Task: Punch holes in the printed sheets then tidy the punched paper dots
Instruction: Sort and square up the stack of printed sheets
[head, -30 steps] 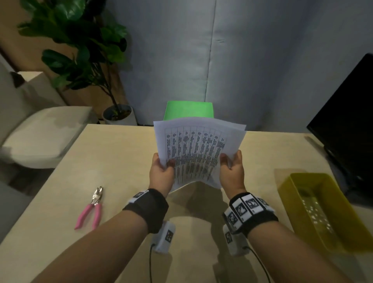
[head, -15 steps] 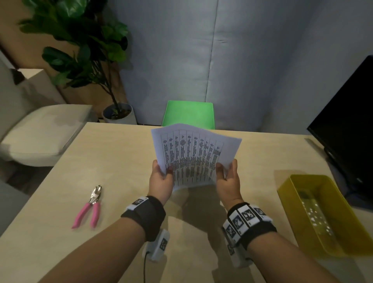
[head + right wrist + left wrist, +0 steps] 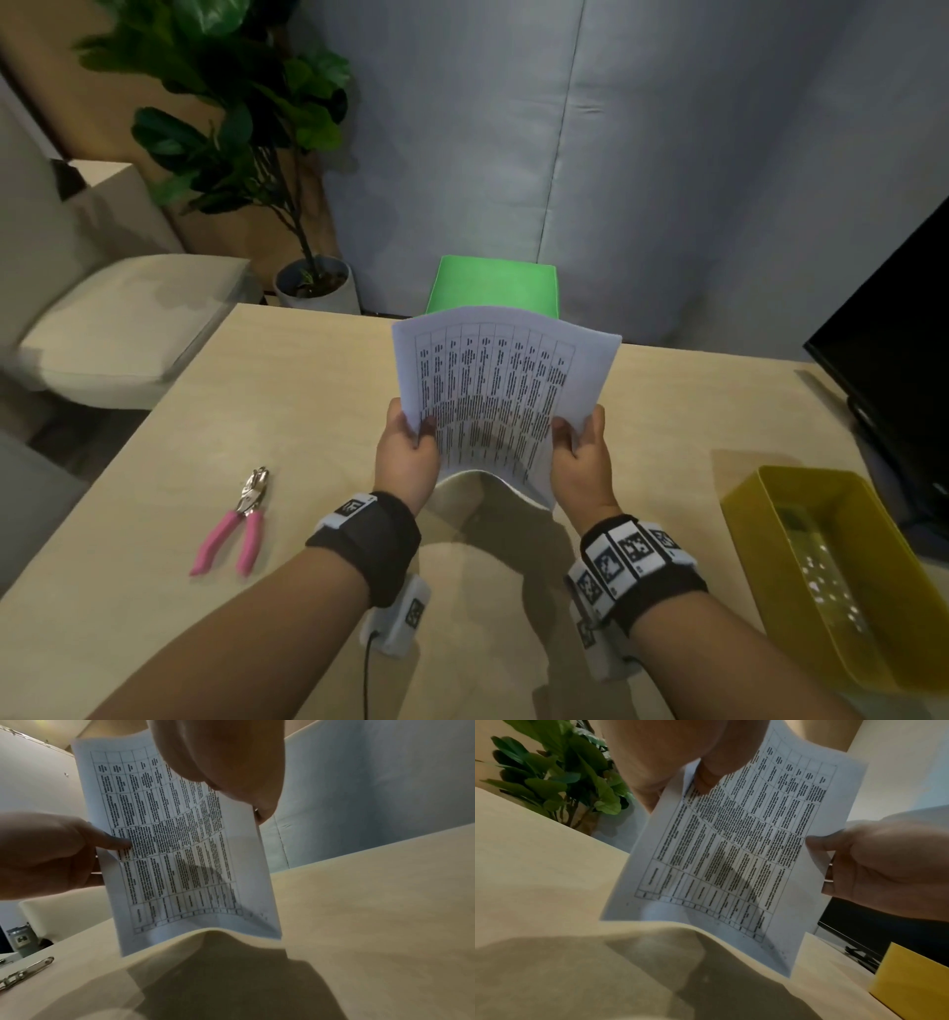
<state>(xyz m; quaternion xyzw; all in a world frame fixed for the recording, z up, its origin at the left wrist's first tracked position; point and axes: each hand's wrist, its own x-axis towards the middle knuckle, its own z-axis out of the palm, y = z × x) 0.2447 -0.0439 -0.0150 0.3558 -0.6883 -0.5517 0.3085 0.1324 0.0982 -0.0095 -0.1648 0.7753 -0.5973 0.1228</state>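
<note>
Printed sheets point(image 3: 506, 390) upright on table point(image 3: 287, 401) | left hand point(image 3: 408, 457), right hand point(image 3: 583, 462) grip side edges

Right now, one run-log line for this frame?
phase: squaring sheets | left hand: grips printed sheets | right hand: grips sheets | sheets: upright, bottom edge on table | hole punch: untouched | yellow tray: holds dots

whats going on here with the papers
A person holds a stack of printed sheets upright, left hand and right hand pinching its side edges, bottom edge on the table. The pink-handled hole punch lies untouched to the left; a yellow tray holding paper dots sits on the right.
</note>
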